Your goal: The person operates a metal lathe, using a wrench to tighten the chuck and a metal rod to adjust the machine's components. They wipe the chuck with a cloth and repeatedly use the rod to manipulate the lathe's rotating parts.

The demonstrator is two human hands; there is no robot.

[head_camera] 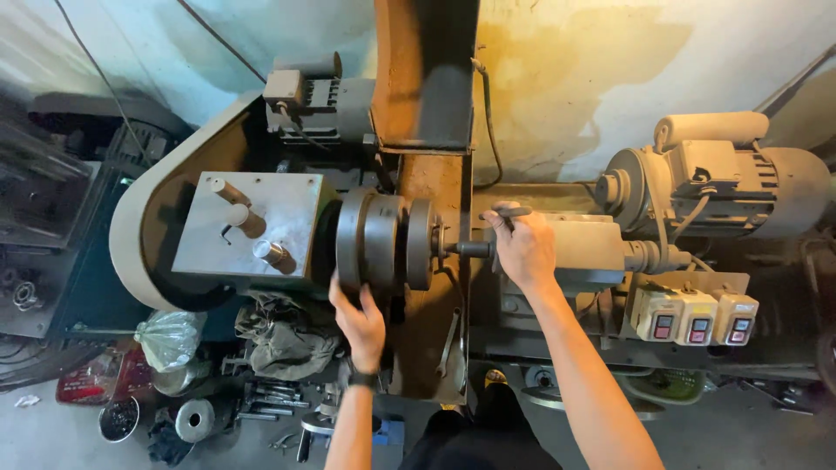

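Bottom centre, nearest the camera: dark trousers and two bare forearms reaching up to a lathe. Lower left on the floor: a tied plastic bag, a short metal cylinder and loose tools, with a crumpled rag slumped under the machine.

Just above, left hand, watch at the wrist, cups the lower rim of the chuck, fingers curled up over its edge and grasping it. Right of centre, right hand clenched around a dark handle, knuckles up, just beside the short shaft poking out of the chuck's face. Chuck itself mid-frame, mounted on the headstock plate with its three stubby levers.

Reads as a setting-up step: chuck steadied with one hand, handle worked with the other. Calls next for a firm hold on the rim, fingers kept out of the gap behind the chuck, and an even pull on the handle.

Farther right: three switch boxes with red buttons, then a grey motor. Beyond all that, a stained, pale wall.
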